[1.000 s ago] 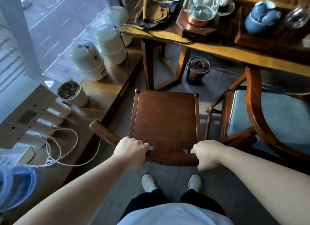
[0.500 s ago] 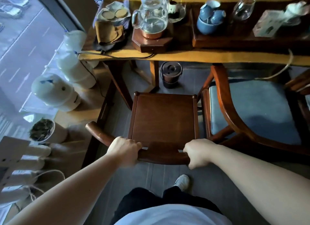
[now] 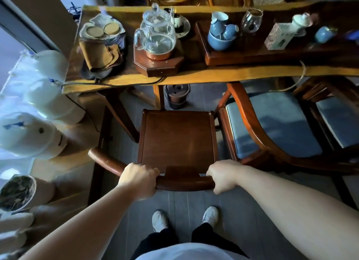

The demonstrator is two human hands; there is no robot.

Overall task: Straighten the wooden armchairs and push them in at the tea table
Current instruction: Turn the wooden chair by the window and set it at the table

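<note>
A dark wooden armchair (image 3: 177, 138) with a bare seat stands in front of me, its front edge a little short of the tea table (image 3: 213, 74). My left hand (image 3: 138, 175) and my right hand (image 3: 223, 175) both grip its curved back rail, one at each side of the middle splat. To its right, a second wooden armchair (image 3: 252, 127) with a blue cushion sits angled, close beside the first. A third cushioned chair (image 3: 336, 120) shows at the far right, partly under the table.
The table carries a glass kettle (image 3: 157, 36) on a wooden base, blue cups (image 3: 221, 33) on a tray and a glass. A dark pot (image 3: 176, 95) stands on the floor under the table. White jars (image 3: 29, 135) and a plant pot (image 3: 17, 191) line the low ledge at left.
I have stepped forward with the armchair; it now stands closer to the table and squarer to it. Both hands keep their grip on the back rail.
</note>
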